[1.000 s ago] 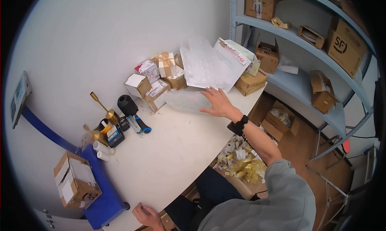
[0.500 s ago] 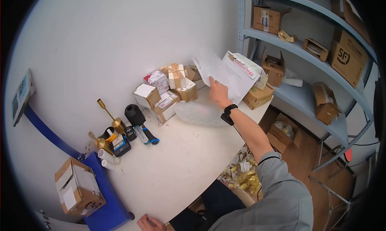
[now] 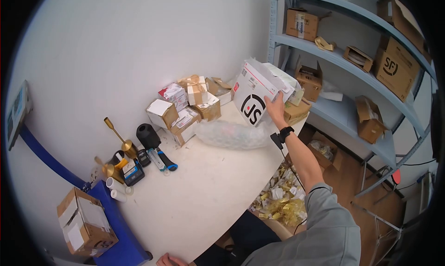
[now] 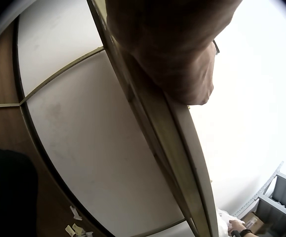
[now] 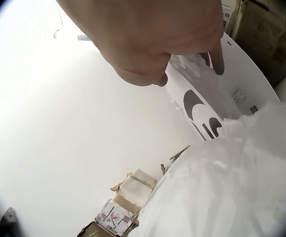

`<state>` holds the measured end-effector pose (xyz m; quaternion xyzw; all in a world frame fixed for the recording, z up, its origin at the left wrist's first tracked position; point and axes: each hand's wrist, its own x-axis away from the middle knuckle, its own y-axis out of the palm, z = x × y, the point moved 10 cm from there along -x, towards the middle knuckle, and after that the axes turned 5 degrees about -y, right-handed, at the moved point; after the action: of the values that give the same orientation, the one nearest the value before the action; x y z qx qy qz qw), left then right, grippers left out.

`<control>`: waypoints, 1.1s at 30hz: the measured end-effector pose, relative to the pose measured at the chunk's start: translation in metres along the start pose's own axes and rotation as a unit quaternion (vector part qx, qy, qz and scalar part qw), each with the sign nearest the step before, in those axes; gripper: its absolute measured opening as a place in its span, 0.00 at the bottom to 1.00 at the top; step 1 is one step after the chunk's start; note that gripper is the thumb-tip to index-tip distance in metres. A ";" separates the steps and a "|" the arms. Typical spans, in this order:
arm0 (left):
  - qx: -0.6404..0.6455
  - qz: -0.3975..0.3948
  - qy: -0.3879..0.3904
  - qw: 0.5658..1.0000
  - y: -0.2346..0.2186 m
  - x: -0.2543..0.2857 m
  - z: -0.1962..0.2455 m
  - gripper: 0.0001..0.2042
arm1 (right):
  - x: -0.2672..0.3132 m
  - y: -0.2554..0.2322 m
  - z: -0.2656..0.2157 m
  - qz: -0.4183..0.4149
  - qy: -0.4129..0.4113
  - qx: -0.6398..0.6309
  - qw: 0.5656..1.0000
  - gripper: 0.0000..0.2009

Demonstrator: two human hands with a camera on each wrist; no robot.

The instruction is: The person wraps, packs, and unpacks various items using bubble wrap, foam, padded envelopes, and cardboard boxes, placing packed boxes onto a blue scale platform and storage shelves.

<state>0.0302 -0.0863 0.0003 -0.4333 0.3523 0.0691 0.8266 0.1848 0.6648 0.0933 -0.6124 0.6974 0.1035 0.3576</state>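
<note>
My right hand (image 3: pixel 276 109) pinches the edge of a white cardboard envelope (image 3: pixel 245 87) with a large black logo and a red-marked label. The envelope stands tilted at the back of the table, in front of other white mailers (image 3: pixel 286 80). In the right wrist view, thumb and fingers lie either side of its edge, beside clear plastic. Just below, on the table, is a clear bubble-wrap bundle (image 3: pixel 227 135). My left hand (image 3: pixel 170 260) rests at the table's front edge, fingers loosely bent and holding nothing; in the left wrist view it shows dark over that edge.
Several small boxes (image 3: pixel 183 121) are stacked against the wall. A box cutter (image 3: pixel 167 159), brass candlesticks (image 3: pixel 129 148) and white rolls (image 3: pixel 116 186) lie at left, near a blue scale (image 3: pixel 121 238) bearing a carton (image 3: pixel 87 222). Grey shelving (image 3: pixel 343 115) with cartons stands at right.
My right hand went from open over the bubble wrap to the envelopes. The white envelope with the logo has come into view in its grip. The left hand stays at the table edge.
</note>
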 end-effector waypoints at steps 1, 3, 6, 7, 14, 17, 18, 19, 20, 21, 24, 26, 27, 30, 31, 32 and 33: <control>0.002 0.002 0.004 1.000 0.000 0.000 0.001 0.08 | 0.004 -0.020 -0.014 0.082 -0.044 0.050 0.994 0.32; -0.008 0.000 -0.004 1.000 0.000 -0.001 0.000 0.08 | 0.009 -0.046 -0.049 0.112 -0.143 0.096 0.979 0.33; -0.010 0.004 0.007 1.000 0.000 -0.001 0.002 0.07 | 0.006 -0.048 -0.081 0.094 -0.259 0.162 0.948 0.34; -0.008 0.003 0.011 1.000 0.001 -0.001 0.002 0.07 | 0.003 -0.040 -0.083 0.047 -0.276 0.183 0.943 0.34; -0.001 0.024 0.013 1.000 -0.003 0.000 0.003 0.07 | -0.039 -0.012 -0.037 -0.073 -0.071 0.236 0.966 0.26; 0.006 0.022 0.015 1.000 -0.003 0.001 0.004 0.07 | -0.035 0.013 -0.018 -0.148 -0.034 0.119 0.981 0.19; 0.005 0.023 0.018 1.000 -0.004 0.000 0.003 0.07 | -0.034 0.011 -0.026 -0.097 -0.072 0.069 0.990 0.17; 0.005 0.024 0.019 1.000 -0.004 0.000 0.002 0.07 | -0.033 0.008 -0.034 -0.047 -0.111 0.018 0.992 0.15; 0.011 0.022 0.021 0.999 -0.003 -0.001 0.002 0.07 | -0.028 -0.002 -0.056 -0.068 -0.110 0.042 0.991 0.14; 0.015 0.021 0.020 0.999 -0.004 0.000 0.002 0.07 | -0.025 -0.010 -0.074 -0.070 -0.113 0.038 0.990 0.14; 0.016 0.018 0.020 1.000 -0.005 -0.001 0.004 0.07 | -0.004 -0.048 -0.138 -0.027 -0.213 0.032 0.976 0.08; 0.015 0.023 0.018 0.999 -0.006 -0.003 0.004 0.06 | 0.026 -0.078 -0.179 -0.023 -0.283 -0.002 0.959 0.08; 0.017 0.027 0.016 0.999 -0.005 -0.002 0.005 0.06 | 0.049 -0.095 -0.204 -0.018 -0.352 -0.034 0.935 0.09; 0.021 -0.044 -0.053 0.997 0.012 0.005 -0.015 0.14 | 0.129 -0.127 -0.255 -0.071 -0.468 -0.017 0.881 0.16; 0.062 -0.001 -0.003 0.998 0.004 0.001 -0.004 0.09 | 0.157 -0.133 -0.263 -0.089 -0.494 -0.025 0.864 0.16; 0.062 0.009 -0.005 0.998 0.004 0.001 -0.004 0.08 | 0.184 -0.133 -0.264 -0.115 -0.508 -0.018 0.853 0.16; 0.089 -0.009 -0.030 0.996 0.002 -0.001 -0.005 0.08 | 0.209 -0.131 -0.263 -0.141 -0.501 -0.034 0.853 0.16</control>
<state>0.0259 -0.0884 -0.0023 -0.3592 0.3283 0.0433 0.8726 0.2100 0.3185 0.1912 -0.5811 0.3263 0.3679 0.6484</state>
